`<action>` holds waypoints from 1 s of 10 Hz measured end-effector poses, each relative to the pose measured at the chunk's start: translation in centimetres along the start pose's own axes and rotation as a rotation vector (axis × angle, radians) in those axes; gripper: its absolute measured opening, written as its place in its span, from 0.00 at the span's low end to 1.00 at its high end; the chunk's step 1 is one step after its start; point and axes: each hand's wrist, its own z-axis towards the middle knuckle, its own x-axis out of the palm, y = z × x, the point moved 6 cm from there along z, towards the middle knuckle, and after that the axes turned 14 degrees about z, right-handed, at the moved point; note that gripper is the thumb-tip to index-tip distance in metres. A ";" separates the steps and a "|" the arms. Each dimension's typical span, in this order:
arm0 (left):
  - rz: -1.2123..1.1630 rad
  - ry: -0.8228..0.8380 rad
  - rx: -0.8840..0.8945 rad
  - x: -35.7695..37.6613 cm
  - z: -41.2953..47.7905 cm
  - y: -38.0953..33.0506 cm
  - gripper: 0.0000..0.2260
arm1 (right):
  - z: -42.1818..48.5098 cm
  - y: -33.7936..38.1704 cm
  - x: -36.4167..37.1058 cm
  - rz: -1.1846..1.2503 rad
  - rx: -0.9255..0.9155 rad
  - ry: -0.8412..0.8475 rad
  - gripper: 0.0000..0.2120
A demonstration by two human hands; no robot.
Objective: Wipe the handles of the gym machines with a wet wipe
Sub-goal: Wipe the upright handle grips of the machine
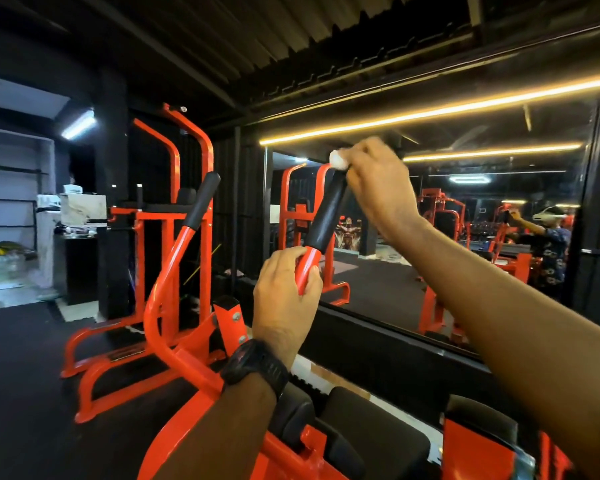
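A red gym machine stands in front of me with two upright handles in black foam. My left hand (286, 282) grips the red tube just below the black grip of the right handle (326, 211). My right hand (378, 183) holds a crumpled white wet wipe (338, 160) against the top end of that grip. The left handle (203, 199) rises free to the left, untouched. A black watch sits on my left wrist.
A second red machine (167, 216) stands behind on the left on black floor. A large wall mirror (465, 237) fills the right, reflecting machines and a person. The machine's black pads (371, 434) lie below my arms. Shelves with clutter (73, 209) are at far left.
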 end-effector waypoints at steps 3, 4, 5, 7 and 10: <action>-0.024 0.004 0.015 0.1 0.1 0.1 0.16 | -2.7 0.5 1.4 0.172 0.146 0.006 0.15; -0.022 0.019 0.004 0.0 0.2 -0.1 0.15 | -2.2 -0.1 -0.4 0.348 0.370 -0.177 0.10; -0.016 0.004 0.010 -0.2 0.1 -0.2 0.15 | -4.2 3.1 0.7 0.380 0.404 -0.133 0.05; -0.020 -0.017 0.006 -0.3 0.0 -0.2 0.15 | -6.3 5.0 2.0 0.254 0.222 -0.081 0.05; -0.023 -0.046 0.015 -0.5 -0.2 -0.3 0.15 | -4.4 5.5 0.9 0.090 -0.181 0.297 0.20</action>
